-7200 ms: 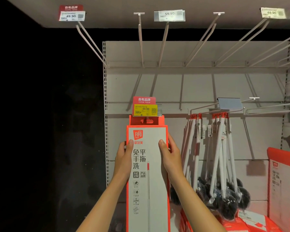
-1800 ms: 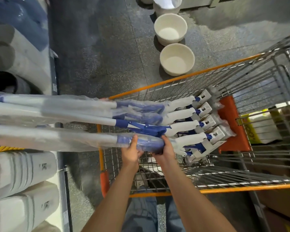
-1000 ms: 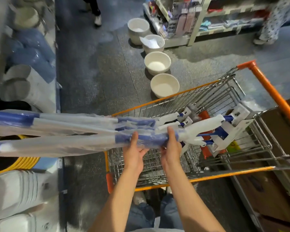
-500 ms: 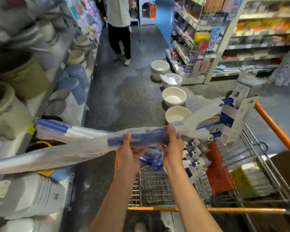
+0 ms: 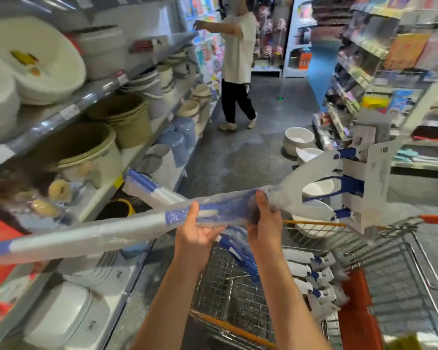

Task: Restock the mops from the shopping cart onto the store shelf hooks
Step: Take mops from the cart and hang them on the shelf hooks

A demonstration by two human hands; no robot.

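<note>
Stacked basins [image 5: 36,61], buckets [image 5: 127,117]; a person [image 5: 235,59] beyond.

One mop [image 5: 127,229] up in two hands, left [image 5: 196,233] and right [image 5: 263,221]. Three more mops [image 5: 311,279] lying in one shopping cart [image 5: 395,271]. Four white basins [image 5: 298,140] on the floor, one shopper [image 5: 235,61] down the aisle.

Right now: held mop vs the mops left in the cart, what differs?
The held mop is lifted clear above the cart, gripped by the left hand and right hand; the cart mops lie untouched in the basket. The held mop's head sits high at right; the cart mops' heads lie low, side by side. Both are blue-and-white and plastic-wrapped.
</note>
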